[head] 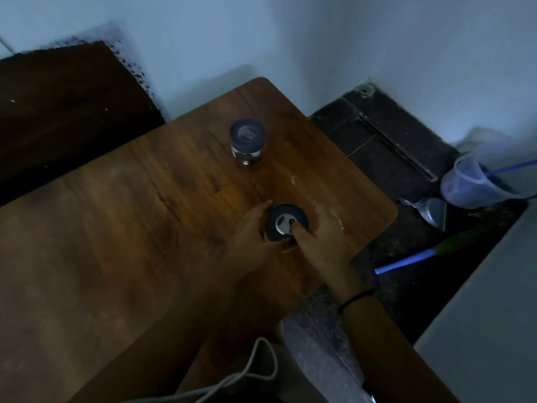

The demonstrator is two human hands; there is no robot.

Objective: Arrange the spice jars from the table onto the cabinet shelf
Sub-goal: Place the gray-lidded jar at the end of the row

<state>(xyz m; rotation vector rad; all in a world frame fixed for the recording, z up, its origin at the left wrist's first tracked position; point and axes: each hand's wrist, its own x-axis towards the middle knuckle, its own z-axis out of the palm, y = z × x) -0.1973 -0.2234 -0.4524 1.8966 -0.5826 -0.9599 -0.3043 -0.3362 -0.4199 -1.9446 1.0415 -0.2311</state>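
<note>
Together, left hand (250, 231), right hand (325, 232) grip jar (276, 222) (dark-lidded).

Dim home corner, wooden table (145, 228), broom (406, 260), plastic jug (476, 181)

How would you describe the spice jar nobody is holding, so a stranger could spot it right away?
Start at the wooden table against the pale wall. Toward its far corner stands a small glass spice jar with a dark round lid, upright and alone. Unlike the other jar, no hand touches it: the left hand and right hand both hold that nearer one.
</note>
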